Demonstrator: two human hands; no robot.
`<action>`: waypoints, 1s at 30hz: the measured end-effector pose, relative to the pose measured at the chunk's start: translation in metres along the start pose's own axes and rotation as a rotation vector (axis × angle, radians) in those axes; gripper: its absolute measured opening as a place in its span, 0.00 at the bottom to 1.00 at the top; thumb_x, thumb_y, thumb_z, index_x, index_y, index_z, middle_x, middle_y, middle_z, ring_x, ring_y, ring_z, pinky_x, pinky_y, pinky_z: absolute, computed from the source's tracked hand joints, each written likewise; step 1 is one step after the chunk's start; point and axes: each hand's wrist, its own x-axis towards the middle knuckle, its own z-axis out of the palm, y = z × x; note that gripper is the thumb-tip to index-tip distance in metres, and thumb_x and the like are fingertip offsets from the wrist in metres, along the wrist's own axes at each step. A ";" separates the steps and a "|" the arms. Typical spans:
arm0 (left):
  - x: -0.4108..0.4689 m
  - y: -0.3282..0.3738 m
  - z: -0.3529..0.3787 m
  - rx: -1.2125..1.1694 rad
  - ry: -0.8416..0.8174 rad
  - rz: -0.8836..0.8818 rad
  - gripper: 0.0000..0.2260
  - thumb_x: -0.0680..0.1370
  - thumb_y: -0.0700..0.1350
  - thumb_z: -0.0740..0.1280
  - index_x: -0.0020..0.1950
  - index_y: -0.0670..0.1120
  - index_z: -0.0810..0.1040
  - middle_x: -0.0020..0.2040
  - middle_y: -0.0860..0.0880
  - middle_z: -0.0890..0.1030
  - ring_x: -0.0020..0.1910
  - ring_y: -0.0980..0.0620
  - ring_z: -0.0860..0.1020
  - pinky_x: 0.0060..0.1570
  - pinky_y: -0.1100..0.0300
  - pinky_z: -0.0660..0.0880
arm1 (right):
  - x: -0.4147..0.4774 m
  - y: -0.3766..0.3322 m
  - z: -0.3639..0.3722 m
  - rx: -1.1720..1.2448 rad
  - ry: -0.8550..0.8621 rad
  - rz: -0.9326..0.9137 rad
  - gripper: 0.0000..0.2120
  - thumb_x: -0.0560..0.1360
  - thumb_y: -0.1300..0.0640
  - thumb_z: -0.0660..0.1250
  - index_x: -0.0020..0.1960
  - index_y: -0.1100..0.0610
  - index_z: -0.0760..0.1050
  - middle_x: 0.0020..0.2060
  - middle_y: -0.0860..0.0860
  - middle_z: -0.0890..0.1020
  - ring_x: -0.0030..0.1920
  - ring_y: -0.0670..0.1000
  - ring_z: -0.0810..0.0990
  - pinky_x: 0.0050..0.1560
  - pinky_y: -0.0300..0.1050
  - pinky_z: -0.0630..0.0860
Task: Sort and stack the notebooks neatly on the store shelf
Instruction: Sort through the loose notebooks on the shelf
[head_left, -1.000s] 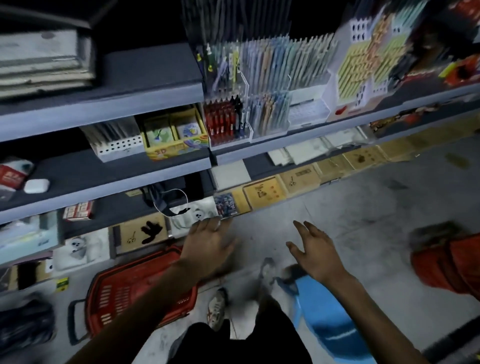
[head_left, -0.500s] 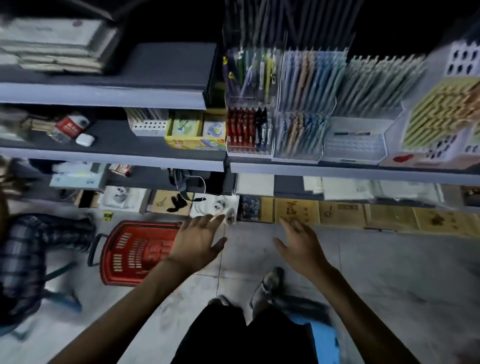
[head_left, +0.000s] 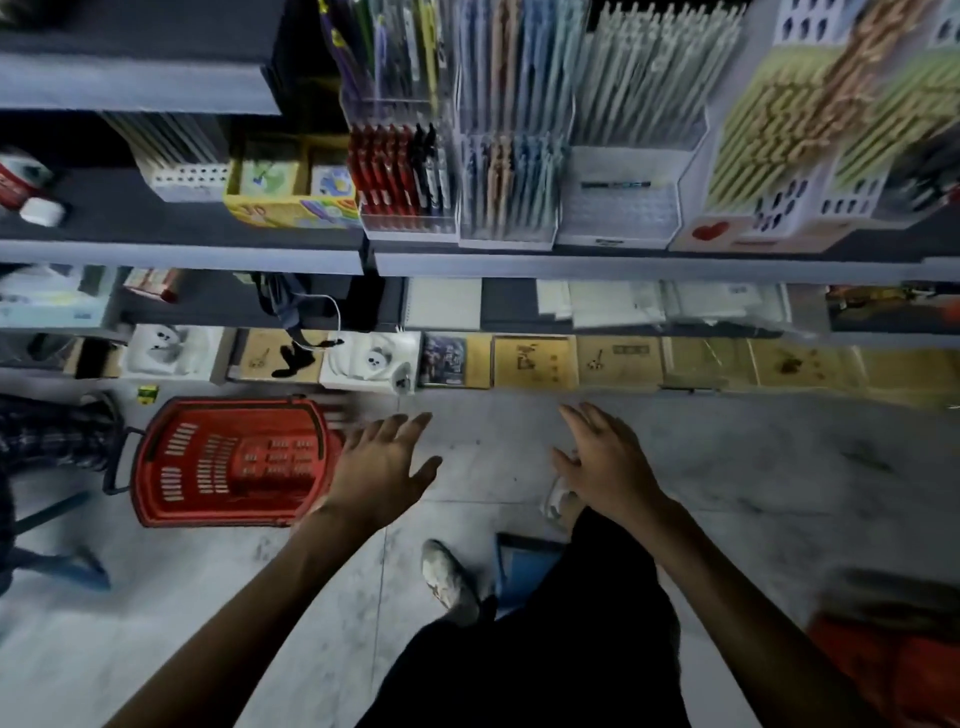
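Hovering above the grey tiled floor (head_left: 779, 467), a person's left hand (head_left: 382, 467) and right hand (head_left: 605, 462) each show a spread grip, fingers apart and holding nothing, aimed at the lowest store shelf (head_left: 691, 385) on the far side. There, flat tan kraft-cover notebooks (head_left: 535, 361) lie face up in a row, apparently so the covers can be read. White-covered items (head_left: 371, 361) break the row at left. A red slotted plastic shopping basket (head_left: 228, 462) sits just left of the left hand, likely for stock.
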 end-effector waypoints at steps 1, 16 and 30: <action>0.002 0.013 0.002 -0.006 0.010 0.001 0.35 0.77 0.67 0.52 0.81 0.53 0.67 0.74 0.45 0.76 0.72 0.39 0.74 0.68 0.43 0.71 | 0.001 0.011 0.000 0.010 -0.001 0.010 0.40 0.76 0.33 0.47 0.81 0.55 0.63 0.77 0.58 0.68 0.76 0.61 0.67 0.75 0.56 0.63; 0.256 0.238 0.095 0.007 0.215 0.065 0.35 0.80 0.57 0.65 0.85 0.52 0.57 0.79 0.39 0.67 0.77 0.36 0.66 0.72 0.41 0.67 | 0.160 0.235 0.033 -0.115 0.343 -0.107 0.33 0.77 0.50 0.69 0.78 0.58 0.66 0.77 0.64 0.64 0.77 0.66 0.63 0.75 0.61 0.63; 0.415 0.215 0.233 -0.086 1.019 0.341 0.29 0.77 0.45 0.71 0.78 0.48 0.69 0.74 0.36 0.69 0.73 0.34 0.65 0.76 0.44 0.61 | 0.286 0.271 0.155 -0.016 1.039 -0.227 0.22 0.78 0.64 0.64 0.72 0.60 0.75 0.76 0.65 0.67 0.78 0.67 0.63 0.72 0.68 0.66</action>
